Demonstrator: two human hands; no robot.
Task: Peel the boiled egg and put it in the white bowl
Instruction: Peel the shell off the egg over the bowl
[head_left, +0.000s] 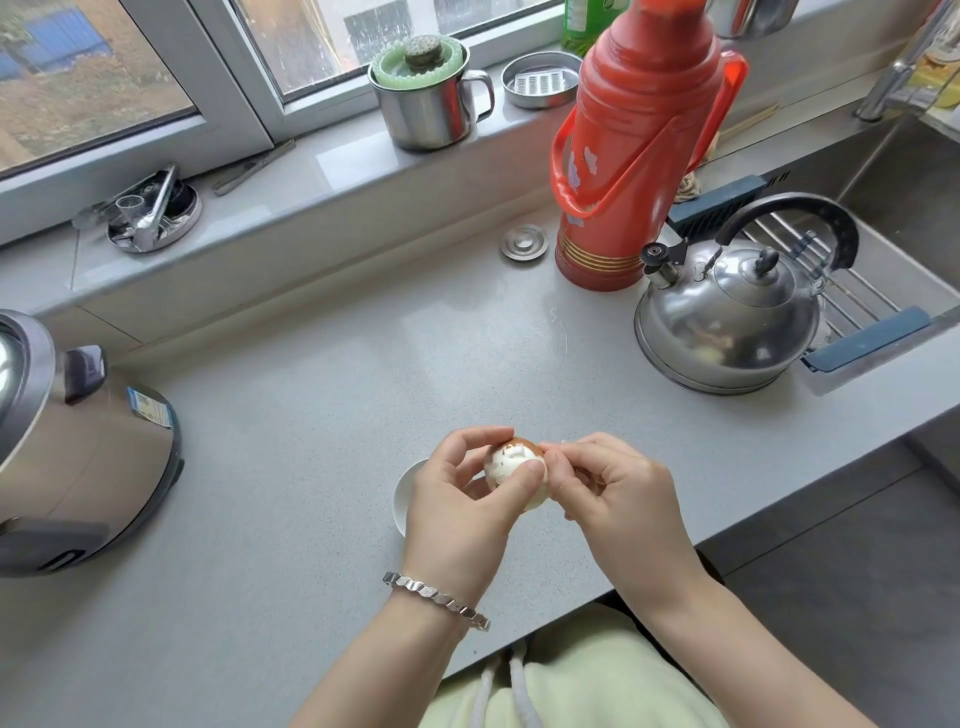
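Egg (511, 470) is between your two hands, above the near part of the counter (311, 441). It is partly peeled: bare white shows on the side facing you, and brown shell covers its top.

Your left hand (462, 499) is curled round the egg from its 9 o'clock side, with the thumb laid across the white front and the fingers arched over the top. Your right hand (613, 499) meets it from 3 o'clock, its fingers bent and the tips pinching at the edge of the shell at about 2 o'clock on the egg. The two hands touch there. A silver bracelet (436, 597) sits on your left wrist.

The white bowl (404, 493) stands on the counter beneath your left hand. Only its rim shows, at 9 o'clock from the egg, and you cannot see what is in it.

Farther off on the counter, a steel kettle (727, 322) stands at 2 o'clock from the egg, a red flask (634, 156) at 1 o'clock, and a rice cooker (78, 441) well apart at 9 o'clock. A steel mug (426, 104) sits on the window sill at about 12 o'clock.
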